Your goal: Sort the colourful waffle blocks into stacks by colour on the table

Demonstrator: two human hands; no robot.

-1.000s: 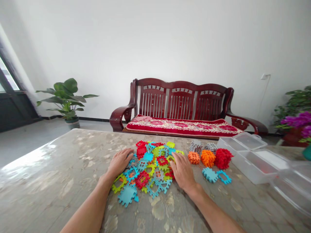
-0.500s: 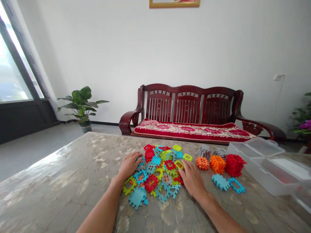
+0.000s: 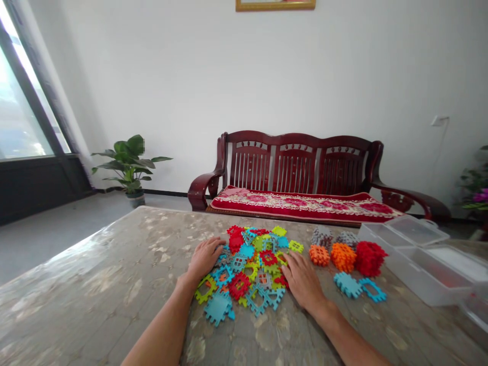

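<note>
A mixed heap of interlocking plastic building tiles, in red, blue, yellow-green and grey, lies on the table between my hands. My left hand point(image 3: 206, 258) rests palm down against the heap's left edge, fingers stretched out by some grey tiles point(image 3: 224, 254). On the other side my right hand point(image 3: 303, 279) lies flat, its fingertips touching the heap near a yellow-green tile point(image 3: 281, 257) and a red tile point(image 3: 282, 281). Neither hand grips anything. Closest to me are a solid light-blue tile point(image 3: 218, 308) and a blue tile with a cut-out shape point(image 3: 257, 300).
Right of the heap stand sorted stacks: grey point(image 3: 322, 237), orange point(image 3: 343, 257) and red point(image 3: 369, 258). Before them lie blue tiles point(image 3: 347, 285). A clear plastic box point(image 3: 427, 282) with its lid open is at far right. Beyond the patterned table point(image 3: 114, 284) stands a wooden bench point(image 3: 293, 168).
The view has shifted very slightly. Both hands stay at the sides of the heap, and no tile has visibly been picked up or moved.
</note>
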